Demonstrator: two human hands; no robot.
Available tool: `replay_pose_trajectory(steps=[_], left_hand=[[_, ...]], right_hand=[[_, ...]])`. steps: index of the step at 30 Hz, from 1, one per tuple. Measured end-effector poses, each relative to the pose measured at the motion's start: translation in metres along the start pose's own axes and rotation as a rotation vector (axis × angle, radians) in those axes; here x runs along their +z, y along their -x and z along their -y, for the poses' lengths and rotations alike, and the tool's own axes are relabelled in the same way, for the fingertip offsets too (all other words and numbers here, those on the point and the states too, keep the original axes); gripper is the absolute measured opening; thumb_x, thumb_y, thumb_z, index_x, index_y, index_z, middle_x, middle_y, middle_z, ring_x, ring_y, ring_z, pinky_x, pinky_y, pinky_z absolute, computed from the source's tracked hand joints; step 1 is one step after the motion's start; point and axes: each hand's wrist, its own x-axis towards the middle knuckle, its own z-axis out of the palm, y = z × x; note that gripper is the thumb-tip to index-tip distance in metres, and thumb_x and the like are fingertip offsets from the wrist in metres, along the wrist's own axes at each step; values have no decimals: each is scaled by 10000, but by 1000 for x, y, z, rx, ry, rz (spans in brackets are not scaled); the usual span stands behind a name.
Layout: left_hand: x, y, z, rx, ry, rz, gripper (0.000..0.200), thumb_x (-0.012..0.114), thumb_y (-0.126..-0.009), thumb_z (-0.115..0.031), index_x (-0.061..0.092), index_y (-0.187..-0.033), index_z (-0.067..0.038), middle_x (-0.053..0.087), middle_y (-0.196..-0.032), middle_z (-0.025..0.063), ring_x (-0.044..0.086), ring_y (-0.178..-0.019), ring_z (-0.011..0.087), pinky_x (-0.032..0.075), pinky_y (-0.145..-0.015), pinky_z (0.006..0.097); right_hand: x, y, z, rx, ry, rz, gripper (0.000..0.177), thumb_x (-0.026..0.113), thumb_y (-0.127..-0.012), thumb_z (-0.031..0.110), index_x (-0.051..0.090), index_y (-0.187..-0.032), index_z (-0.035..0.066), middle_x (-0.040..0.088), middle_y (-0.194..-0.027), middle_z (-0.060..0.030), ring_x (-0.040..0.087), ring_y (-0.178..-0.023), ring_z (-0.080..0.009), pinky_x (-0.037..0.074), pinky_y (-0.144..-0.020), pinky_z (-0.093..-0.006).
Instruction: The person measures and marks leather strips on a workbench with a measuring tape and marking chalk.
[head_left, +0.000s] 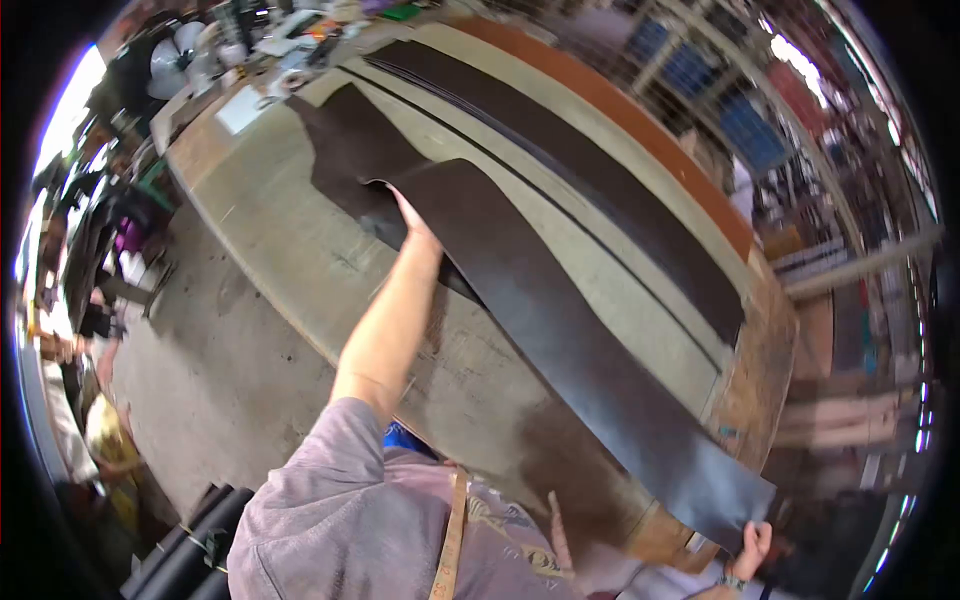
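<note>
A long dark brown sheet, apparently leather (560, 300), runs diagonally over the worktable (270, 220). Its far part is raised and curled over my left hand (413, 222), which reaches beneath the near edge. The fingers of that hand are hidden by the sheet. At the sheet's near right end, my right hand (757, 545) has its fingers closed on the corner, out by the table's end. Between the two hands the sheet looks fairly smooth, with a sheen toward the right end.
Behind lie a stack of dark brown strips (570, 150), a narrow dark strip (560, 205) and an orange-brown strip (620, 115). Papers and small items clutter the far left corner. Dark rolls (190, 545) stand at lower left. A tape measure (452, 540) hangs on my front. Blue crates (752, 130) are beyond.
</note>
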Motion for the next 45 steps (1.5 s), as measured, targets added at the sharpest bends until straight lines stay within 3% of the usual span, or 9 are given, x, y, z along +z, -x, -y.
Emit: replay_pose_trajectory(steps=[6, 8, 10, 12, 15, 19, 24, 32, 45], left_hand=[[11, -11, -63, -398, -336, -68, 1081, 354, -837, -881, 464, -1428, 16, 504, -1458, 197, 490, -1324, 383, 345, -1155, 502], [6, -10, -73, -513, -284, -3, 877, 424, -942, -724, 485, -1408, 17, 525, -1439, 190, 513, -1309, 368, 360, -1152, 497], [3, -10, -74, -527, -276, -57, 735, 433, -992, -592, 494, -1396, 19, 525, -1438, 194, 504, -1321, 365, 357, -1154, 503], [16, -3, -76, -547, -192, -119, 625, 429, -1023, -469, 494, -1384, 37, 522, -1436, 207, 497, -1327, 371, 355, -1154, 514], [71, 21, -78, -570, -7, -209, 554, 404, -1030, -334, 466, -1372, 97, 507, -1432, 249, 486, -1334, 384, 346, -1158, 530], [126, 45, -80, -589, 56, -195, 543, 386, -1029, -313, 449, -1380, 97, 504, -1429, 254, 486, -1335, 381, 335, -1164, 538], [122, 48, -80, -432, -799, 40, 497, 588, -1003, -367, 587, -1231, 74, 680, -1141, 170, 706, -939, 280, 603, -809, 390], [105, 117, -22, -639, -825, 76, 413, 534, -1030, -310, 618, -1022, 95, 701, -863, 194, 695, -694, 229, 585, -605, 336], [125, 130, -26, -409, -976, 33, 464, 615, -986, -326, 632, -1133, 114, 716, -960, 175, 706, -741, 218, 578, -674, 319]], right_hand=[[35, 63, -114, 206, 612, -266, 306, 798, -846, 221, 590, -1019, 78, 547, -860, 30, 511, -809, -137, 460, -764, -305], [103, 63, -99, 294, 1316, -95, 619, 823, -793, 256, 542, -1281, -2, 689, -1032, -188, 666, -968, -341, 514, -865, -434], [193, 63, -87, -267, 1225, -30, 683, 788, -824, 308, 524, -1335, -60, 650, -1185, -281, 634, -1104, -420, 500, -959, -453], [343, 70, -6, -73, 777, 168, 747, 777, -849, 326, 470, -1385, -94, 598, -1293, -290, 574, -1231, -389, 443, -1052, -433], [522, 88, 92, -647, 745, 342, 845, 824, -752, 366, 469, -1412, -24, 481, -1428, -303, 497, -1308, -443, 431, -1067, -483], [642, 83, 134, -809, 476, 167, 869, 789, -787, 281, 365, -1510, 53, 366, -1542, -246, 426, -1377, -411, 404, -1096, -470], [637, 74, 176, -706, 274, 9, 334, 563, -987, 201, 636, -1286, 69, 733, -997, -169, 719, -869, -331, 574, -734, -413], [600, 85, 220, -410, -118, -33, 342, 548, -1025, 300, 674, -1080, -13, 575, -615, -204, 601, -531, -307, 463, -534, -387], [572, 93, 201, -528, 259, -47, 330, 516, -1026, 222, 596, -1289, 39, 731, -875, -186, 726, -771, -344, 595, -684, -407]])
